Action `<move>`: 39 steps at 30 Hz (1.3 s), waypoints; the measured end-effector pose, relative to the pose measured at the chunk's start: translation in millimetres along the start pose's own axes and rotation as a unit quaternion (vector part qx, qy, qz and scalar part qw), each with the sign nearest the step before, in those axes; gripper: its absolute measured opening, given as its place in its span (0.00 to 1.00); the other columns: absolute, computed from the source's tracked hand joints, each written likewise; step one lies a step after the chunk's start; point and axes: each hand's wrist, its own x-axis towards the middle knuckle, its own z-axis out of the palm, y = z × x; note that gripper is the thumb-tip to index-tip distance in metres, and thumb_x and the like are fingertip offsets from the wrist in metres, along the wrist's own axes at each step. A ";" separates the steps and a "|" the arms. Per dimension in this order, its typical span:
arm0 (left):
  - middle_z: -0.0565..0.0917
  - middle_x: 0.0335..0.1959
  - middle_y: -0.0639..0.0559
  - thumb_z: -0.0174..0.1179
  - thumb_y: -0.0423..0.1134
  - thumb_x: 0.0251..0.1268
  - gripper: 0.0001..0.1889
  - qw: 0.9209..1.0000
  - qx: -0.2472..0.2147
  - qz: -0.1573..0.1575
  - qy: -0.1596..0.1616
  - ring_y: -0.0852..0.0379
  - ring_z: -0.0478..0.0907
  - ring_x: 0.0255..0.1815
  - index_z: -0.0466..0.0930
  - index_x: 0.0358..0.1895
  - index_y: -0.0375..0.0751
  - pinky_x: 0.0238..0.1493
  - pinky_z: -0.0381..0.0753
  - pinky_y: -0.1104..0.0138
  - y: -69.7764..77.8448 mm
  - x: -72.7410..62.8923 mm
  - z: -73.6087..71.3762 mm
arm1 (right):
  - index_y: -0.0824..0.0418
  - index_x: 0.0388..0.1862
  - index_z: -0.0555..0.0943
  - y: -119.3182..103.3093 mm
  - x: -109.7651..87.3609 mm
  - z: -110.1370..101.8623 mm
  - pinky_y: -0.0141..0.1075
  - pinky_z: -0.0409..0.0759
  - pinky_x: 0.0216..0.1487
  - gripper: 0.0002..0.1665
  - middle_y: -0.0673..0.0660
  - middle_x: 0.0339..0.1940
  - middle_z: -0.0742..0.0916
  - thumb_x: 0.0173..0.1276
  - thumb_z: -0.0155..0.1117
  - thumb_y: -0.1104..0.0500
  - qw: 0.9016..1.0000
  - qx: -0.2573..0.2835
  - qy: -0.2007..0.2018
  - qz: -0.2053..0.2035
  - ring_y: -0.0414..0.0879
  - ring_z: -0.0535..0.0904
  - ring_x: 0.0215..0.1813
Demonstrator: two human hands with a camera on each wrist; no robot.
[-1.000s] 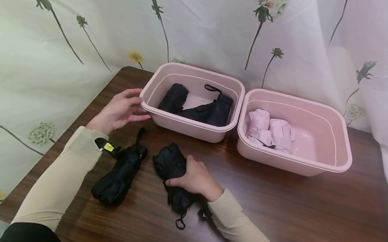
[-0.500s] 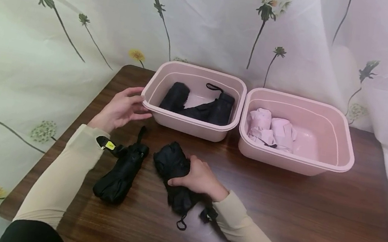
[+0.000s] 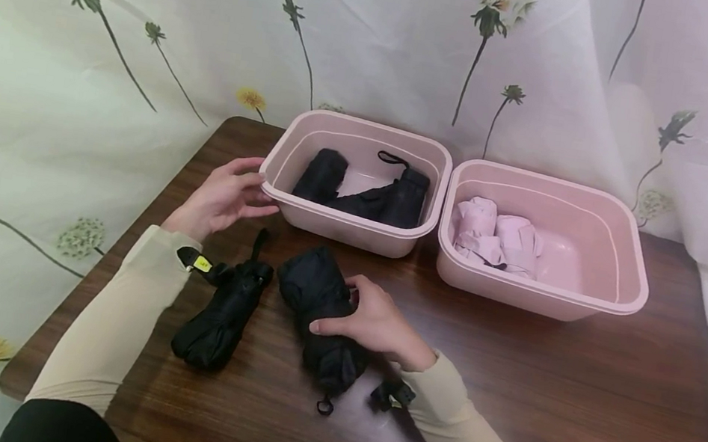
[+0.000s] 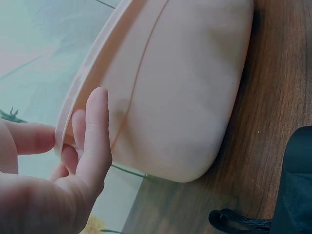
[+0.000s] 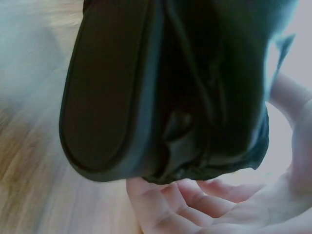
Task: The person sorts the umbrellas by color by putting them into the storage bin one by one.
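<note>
My left hand [image 3: 225,195] pinches the rim at the near-left corner of a pink plastic bin [image 3: 352,234]. The left wrist view shows the thumb on one side of that rim and the fingers [image 4: 97,122] on the other. My right hand [image 3: 377,322] grips a folded black umbrella [image 3: 311,287] around its middle, close over the table. In the right wrist view the umbrella's flat end faces the camera, with fingers [image 5: 156,204] underneath it. A second folded black umbrella [image 3: 220,323] lies on the table between my forearms, its strap pointing toward the bin.
Inside the left bin are black folded umbrellas [image 3: 406,198]. Beside it, almost touching, stands a second pink bin [image 3: 520,293] with light pink wrapped bundles [image 3: 517,244] at its left end. The brown wooden table [image 3: 571,418] meets a flower-print curtain [image 3: 378,51] behind the bins.
The umbrella in my right hand has turned a little and seems slightly lifted; my right wrist has shifted a bit right. My left hand stays at the bin's rim.
</note>
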 end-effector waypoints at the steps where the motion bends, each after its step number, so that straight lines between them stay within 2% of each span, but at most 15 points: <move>1: 0.68 0.62 0.43 0.50 0.35 0.74 0.29 1.000 0.001 0.000 -0.001 0.57 0.82 0.38 0.53 0.74 0.49 0.45 0.87 0.56 -0.1 0.0 0.0 | 0.59 0.60 0.73 -0.6 -1.3 -1.2 0.39 0.77 0.51 0.47 0.55 0.46 0.82 0.44 0.79 0.42 1.000 0.010 0.005 -0.003 0.47 0.76 0.48; 5: 0.68 0.61 0.43 0.51 0.35 0.74 0.28 1.000 0.001 0.001 0.000 0.56 0.83 0.38 0.54 0.73 0.49 0.47 0.85 0.54 -0.3 0.9 0.0 | 0.59 0.60 0.72 -3.9 -6.9 -8.1 0.37 0.76 0.48 0.46 0.55 0.44 0.80 0.44 0.80 0.45 0.999 0.042 0.021 -0.015 0.47 0.74 0.46; 14: 0.68 0.62 0.43 0.51 0.36 0.74 0.29 1.000 0.003 0.004 -0.001 0.56 0.82 0.39 0.54 0.74 0.49 0.46 0.86 0.55 0.0 0.5 -0.6 | 0.58 0.62 0.70 -7.8 -14.1 -20.3 0.35 0.72 0.43 0.46 0.55 0.41 0.77 0.46 0.80 0.46 0.996 0.072 0.036 -0.034 0.49 0.71 0.44; 19: 0.68 0.63 0.43 0.51 0.36 0.74 0.29 1.000 0.007 0.006 0.000 0.56 0.82 0.40 0.54 0.74 0.49 0.51 0.82 0.52 -0.2 -0.6 -0.6 | 0.57 0.63 0.70 -8.7 -17.2 -26.9 0.36 0.74 0.46 0.44 0.55 0.46 0.80 0.49 0.79 0.48 0.993 0.103 0.041 -0.052 0.48 0.73 0.44; 23: 0.66 0.64 0.42 0.51 0.36 0.74 0.29 1.000 0.009 0.005 -0.003 0.57 0.82 0.40 0.53 0.74 0.49 0.52 0.82 0.52 0.2 -1.6 -1.4 | 0.57 0.63 0.70 -9.7 -19.3 -32.7 0.42 0.77 0.57 0.41 0.55 0.53 0.82 0.51 0.78 0.50 0.988 0.135 0.045 -0.064 0.49 0.77 0.50; 27: 0.66 0.65 0.42 0.50 0.36 0.74 0.29 1.000 0.004 0.005 -0.004 0.57 0.82 0.40 0.53 0.74 0.49 0.50 0.84 0.54 0.3 -1.4 -1.9 | 0.57 0.63 0.71 -12.3 -22.5 -40.3 0.46 0.74 0.65 0.40 0.57 0.54 0.82 0.52 0.77 0.54 0.982 0.165 0.058 -0.076 0.49 0.77 0.55; 34: 0.67 0.63 0.42 0.49 0.35 0.75 0.27 1.000 0.003 0.003 -0.001 0.57 0.83 0.39 0.54 0.73 0.49 0.48 0.85 0.54 0.1 -1.1 -0.3 | 0.56 0.64 0.71 -20.7 -30.6 -59.2 0.45 0.74 0.66 0.39 0.58 0.55 0.82 0.54 0.76 0.60 0.968 0.218 0.078 -0.098 0.49 0.79 0.56; 39: 0.67 0.63 0.42 0.49 0.35 0.75 0.27 1.000 0.003 0.001 -0.001 0.57 0.83 0.39 0.54 0.73 0.49 0.48 0.85 0.54 0.2 -1.3 1.2 | 0.56 0.65 0.70 -23.7 -35.2 -72.9 0.37 0.79 0.59 0.38 0.60 0.56 0.82 0.55 0.75 0.62 0.957 0.257 0.090 -0.097 0.47 0.80 0.55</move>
